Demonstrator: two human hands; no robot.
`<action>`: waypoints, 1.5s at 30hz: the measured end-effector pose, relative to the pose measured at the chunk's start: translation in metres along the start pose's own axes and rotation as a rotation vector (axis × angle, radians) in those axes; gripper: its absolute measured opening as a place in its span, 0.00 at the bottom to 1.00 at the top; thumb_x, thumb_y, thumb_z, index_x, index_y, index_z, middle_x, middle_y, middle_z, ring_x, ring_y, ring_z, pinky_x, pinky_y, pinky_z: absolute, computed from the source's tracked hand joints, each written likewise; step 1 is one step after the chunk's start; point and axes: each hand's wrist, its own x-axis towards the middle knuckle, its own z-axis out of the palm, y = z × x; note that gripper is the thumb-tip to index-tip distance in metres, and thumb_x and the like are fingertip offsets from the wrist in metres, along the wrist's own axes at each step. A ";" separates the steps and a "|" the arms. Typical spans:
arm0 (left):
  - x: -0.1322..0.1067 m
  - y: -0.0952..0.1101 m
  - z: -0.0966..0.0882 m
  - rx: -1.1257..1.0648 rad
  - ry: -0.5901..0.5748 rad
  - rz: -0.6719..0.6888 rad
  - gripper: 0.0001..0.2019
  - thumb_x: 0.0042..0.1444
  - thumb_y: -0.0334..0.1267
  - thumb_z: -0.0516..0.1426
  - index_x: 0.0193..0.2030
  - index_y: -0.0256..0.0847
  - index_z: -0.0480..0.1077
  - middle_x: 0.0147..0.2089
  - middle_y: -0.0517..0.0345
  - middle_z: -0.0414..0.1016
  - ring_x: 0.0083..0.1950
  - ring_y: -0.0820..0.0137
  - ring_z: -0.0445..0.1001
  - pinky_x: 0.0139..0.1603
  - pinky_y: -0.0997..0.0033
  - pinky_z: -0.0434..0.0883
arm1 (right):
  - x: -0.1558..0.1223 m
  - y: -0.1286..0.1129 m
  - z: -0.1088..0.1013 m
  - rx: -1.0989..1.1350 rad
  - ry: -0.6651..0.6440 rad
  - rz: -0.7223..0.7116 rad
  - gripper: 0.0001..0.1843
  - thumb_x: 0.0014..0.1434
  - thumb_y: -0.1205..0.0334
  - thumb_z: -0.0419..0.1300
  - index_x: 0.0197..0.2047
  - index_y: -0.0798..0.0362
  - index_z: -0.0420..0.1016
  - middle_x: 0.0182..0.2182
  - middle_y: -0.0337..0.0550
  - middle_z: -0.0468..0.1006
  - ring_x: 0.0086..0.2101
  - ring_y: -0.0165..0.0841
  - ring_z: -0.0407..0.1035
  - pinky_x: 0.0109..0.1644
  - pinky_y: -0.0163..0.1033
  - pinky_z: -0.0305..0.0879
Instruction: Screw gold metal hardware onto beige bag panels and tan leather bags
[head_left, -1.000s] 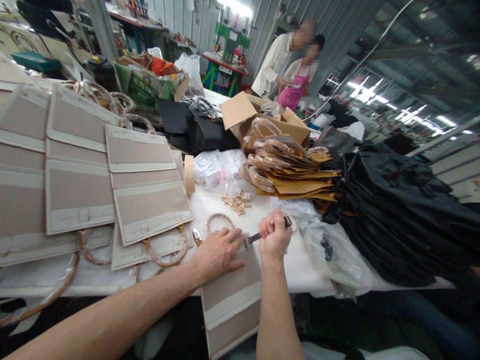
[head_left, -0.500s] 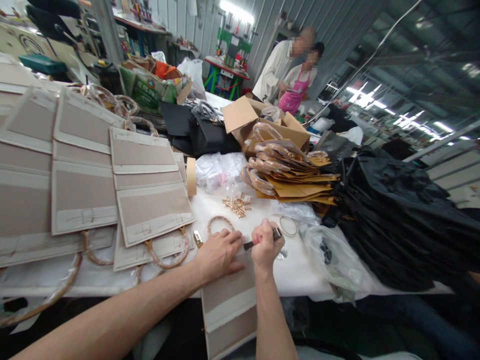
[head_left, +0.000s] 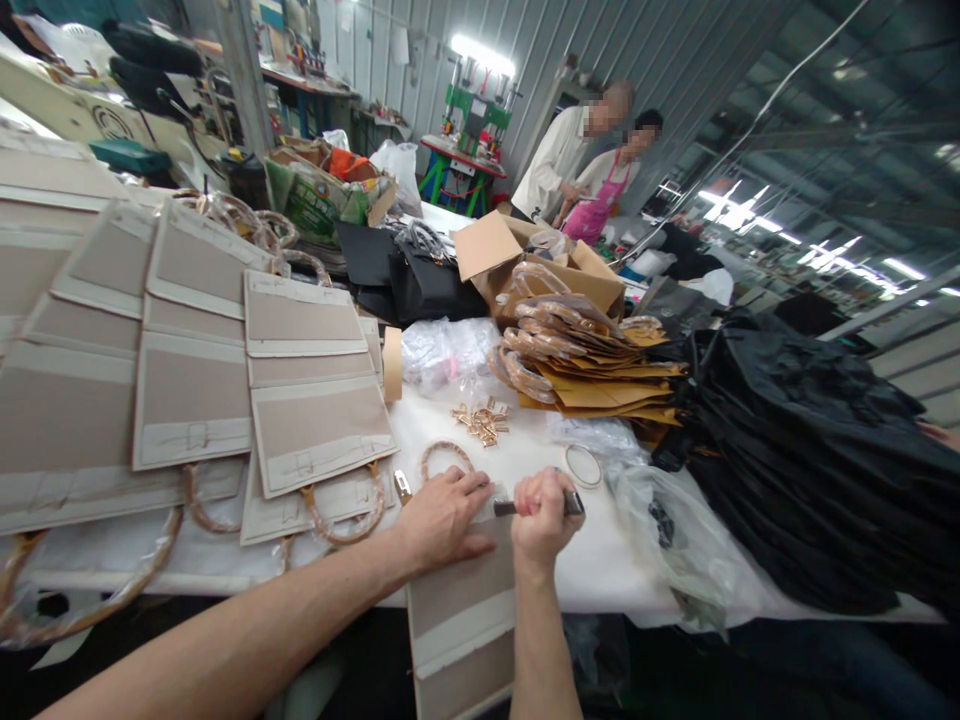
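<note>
A beige bag (head_left: 461, 610) is laid at the near edge of the white-covered table (head_left: 517, 455), with its lower part hung over the edge toward the person and its upper end covered by both hands. The left hand (head_left: 442, 520) is spread flat on that upper end, palm down and fingers extended, and nothing is gripped by it. The right hand (head_left: 541, 515) is closed in a fist around a slim hand tool (head_left: 504, 508). The tool's metal end is pointed leftward at the left fingertips, and its dark butt is seen past the far side of the fist. What the metal end touches cannot be told. Just beyond the left hand a round woven handle (head_left: 446, 455) is seen, and a small gold clasp (head_left: 403, 487) is laid just beside it. A heap of gold fittings (head_left: 484, 420) is scattered farther back, and a flat tape ring (head_left: 583, 465) is placed near the right hand. The left of the table is covered by overlapping rows of beige bags (head_left: 195, 400), against which a tape roll (head_left: 391, 362) is stood on edge. Clear plastic bags (head_left: 442, 350) are bunched behind the fittings. A stack of tan bags (head_left: 592, 365) is piled in front of an open cardboard box (head_left: 525, 260), and a pile of black bags (head_left: 810, 450) is heaped at the right. Two people (head_left: 592, 150) are seen standing well apart at the back.
</note>
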 end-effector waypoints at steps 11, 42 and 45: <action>-0.002 0.000 0.000 0.006 0.006 0.010 0.34 0.55 0.53 0.68 0.64 0.39 0.69 0.64 0.48 0.74 0.54 0.53 0.73 0.58 0.54 0.74 | -0.007 0.012 -0.002 -0.045 0.081 0.000 0.28 0.65 0.58 0.66 0.23 0.49 0.52 0.15 0.23 0.52 0.14 0.21 0.47 0.19 0.31 0.45; -0.096 -0.023 -0.028 -0.025 0.181 -0.126 0.16 0.67 0.48 0.61 0.58 0.47 0.75 0.61 0.51 0.76 0.60 0.56 0.72 0.62 0.50 0.71 | -0.086 -0.024 0.050 0.151 0.070 0.046 0.25 0.69 0.57 0.55 0.22 0.51 0.52 0.15 0.27 0.49 0.15 0.23 0.42 0.20 0.34 0.41; -0.095 -0.022 -0.026 -0.027 0.205 -0.145 0.14 0.69 0.46 0.58 0.58 0.47 0.75 0.60 0.51 0.77 0.59 0.57 0.72 0.62 0.50 0.71 | -0.088 -0.026 0.051 0.147 0.072 0.026 0.24 0.69 0.58 0.55 0.22 0.51 0.52 0.15 0.28 0.49 0.15 0.23 0.43 0.20 0.34 0.41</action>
